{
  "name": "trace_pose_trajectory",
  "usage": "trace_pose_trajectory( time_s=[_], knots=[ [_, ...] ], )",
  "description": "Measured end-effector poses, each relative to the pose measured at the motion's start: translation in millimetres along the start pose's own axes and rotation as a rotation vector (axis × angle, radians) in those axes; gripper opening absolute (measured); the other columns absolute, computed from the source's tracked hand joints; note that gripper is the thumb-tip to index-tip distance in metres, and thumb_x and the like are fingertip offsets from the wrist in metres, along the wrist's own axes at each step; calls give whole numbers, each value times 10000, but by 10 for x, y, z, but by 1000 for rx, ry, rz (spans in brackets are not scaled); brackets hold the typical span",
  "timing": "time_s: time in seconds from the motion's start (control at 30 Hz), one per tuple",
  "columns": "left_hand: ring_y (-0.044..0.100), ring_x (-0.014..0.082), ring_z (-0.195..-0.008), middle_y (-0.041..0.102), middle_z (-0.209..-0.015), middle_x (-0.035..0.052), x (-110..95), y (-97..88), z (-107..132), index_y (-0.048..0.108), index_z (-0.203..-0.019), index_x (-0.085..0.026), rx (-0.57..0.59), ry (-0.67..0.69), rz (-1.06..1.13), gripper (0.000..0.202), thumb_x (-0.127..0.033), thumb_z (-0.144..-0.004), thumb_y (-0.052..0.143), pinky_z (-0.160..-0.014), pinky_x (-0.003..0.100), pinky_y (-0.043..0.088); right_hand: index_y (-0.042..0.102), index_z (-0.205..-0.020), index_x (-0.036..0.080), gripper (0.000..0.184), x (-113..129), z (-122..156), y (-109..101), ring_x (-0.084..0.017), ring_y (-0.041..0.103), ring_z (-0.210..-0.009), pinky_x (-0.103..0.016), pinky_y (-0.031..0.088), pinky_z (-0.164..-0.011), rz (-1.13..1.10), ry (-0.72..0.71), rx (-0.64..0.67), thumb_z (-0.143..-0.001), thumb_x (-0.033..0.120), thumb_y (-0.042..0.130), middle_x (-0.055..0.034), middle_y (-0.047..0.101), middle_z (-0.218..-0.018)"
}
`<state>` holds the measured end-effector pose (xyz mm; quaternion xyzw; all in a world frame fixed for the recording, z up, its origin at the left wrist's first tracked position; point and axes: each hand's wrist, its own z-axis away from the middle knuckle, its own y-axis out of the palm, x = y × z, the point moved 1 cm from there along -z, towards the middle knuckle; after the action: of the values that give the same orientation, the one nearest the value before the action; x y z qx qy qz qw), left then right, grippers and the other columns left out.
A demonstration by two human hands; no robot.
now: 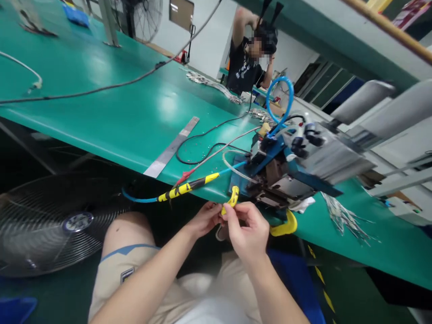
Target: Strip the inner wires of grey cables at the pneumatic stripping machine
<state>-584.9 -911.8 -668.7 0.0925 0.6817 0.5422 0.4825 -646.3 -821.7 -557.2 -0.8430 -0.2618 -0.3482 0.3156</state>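
Note:
Both my hands meet in front of the green bench edge, over my lap. My left hand (pixel 205 219) and my right hand (pixel 248 229) pinch a short yellow curved piece (pixel 231 199), like a bit of sleeving or cable, between their fingertips. Just beyond them a small blue and grey bench machine (pixel 286 168) sits on the green table (pixel 128 117). A second yellow curved piece (pixel 285 226) hangs under the machine, to the right of my right hand. A yellow-and-black striped hose (pixel 187 186) runs from the machine to the left.
A metal ruler strip (pixel 170 148) and black cables lie on the table. A bundle of thin wires (pixel 342 216) lies right of the machine. A floor fan (pixel 47 220) stands at my lower left. Another person (pixel 251 54) sits at the far end.

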Motion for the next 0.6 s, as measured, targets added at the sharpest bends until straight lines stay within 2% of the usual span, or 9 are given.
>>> trace_pose_trajectory(
  time_s=[0.1, 0.17, 0.2, 0.27, 0.33, 0.37, 0.47, 0.6],
  knots=[
    [631, 143, -527, 664, -594, 38, 107, -78, -41, 688, -679, -104, 23, -19, 41, 396, -421, -597, 911, -538, 249, 524, 605, -795, 189, 129, 66, -7, -22, -174, 710, -590, -263, 600, -564, 16, 78, 52, -864, 221, 710, -19, 702, -702],
    [622, 133, -510, 648, -562, 21, 164, -115, -47, 680, -663, -116, 26, -14, 66, 380, -429, -627, 892, -526, 235, 515, 590, -816, 197, 157, 108, -8, -25, -156, 706, -541, -224, 589, -519, 9, 147, 12, -843, 235, 740, 5, 707, -673],
    [621, 130, -509, 643, -553, 14, 183, -124, -51, 676, -661, -122, 26, -7, 76, 376, -435, -641, 883, -522, 227, 510, 589, -876, 204, 174, 122, -9, -25, -148, 700, -520, -210, 584, -497, -6, 161, -20, -831, 238, 754, 20, 708, -670],
    [625, 124, -518, 639, -548, 4, 200, -119, -64, 667, -660, -130, 27, 10, 95, 368, -432, -652, 876, -519, 210, 502, 577, -1088, 218, 322, 136, -13, -37, -143, 697, -515, -212, 591, -489, -11, 133, -55, -822, 230, 758, 38, 711, -700],
    [629, 120, -524, 647, -557, 3, 197, -90, -74, 661, -671, -130, 35, 17, 110, 361, -416, -651, 881, -514, 195, 499, 540, -1274, 223, 479, 140, -25, -64, -145, 703, -539, -232, 610, -517, 55, 50, 7, -836, 202, 735, 35, 714, -735],
    [632, 121, -524, 655, -563, 7, 191, -72, -71, 661, -686, -128, 45, 12, 118, 358, -408, -651, 883, -504, 189, 497, 542, -1313, 222, 500, 141, -33, -81, -147, 706, -553, -241, 618, -535, 101, 12, 56, -847, 188, 720, 29, 714, -742],
    [647, 132, -526, 682, -597, 26, 177, -36, -19, 663, -753, -125, 88, -27, 153, 359, -409, -676, 868, -484, 186, 502, 584, -1302, 222, 459, 157, -61, -118, -141, 704, -561, -248, 629, -554, 133, -16, 139, -863, 157, 699, 29, 713, -738],
    [724, 176, -705, 751, -778, 67, 188, -94, 86, 672, -908, -140, 117, -86, 255, 372, -441, -741, 815, -611, 231, 577, 589, -1257, 197, 416, 202, -85, -111, -142, 696, -518, -255, 637, -542, 32, 98, 84, -859, 178, 708, 36, 730, -686]
  ],
)
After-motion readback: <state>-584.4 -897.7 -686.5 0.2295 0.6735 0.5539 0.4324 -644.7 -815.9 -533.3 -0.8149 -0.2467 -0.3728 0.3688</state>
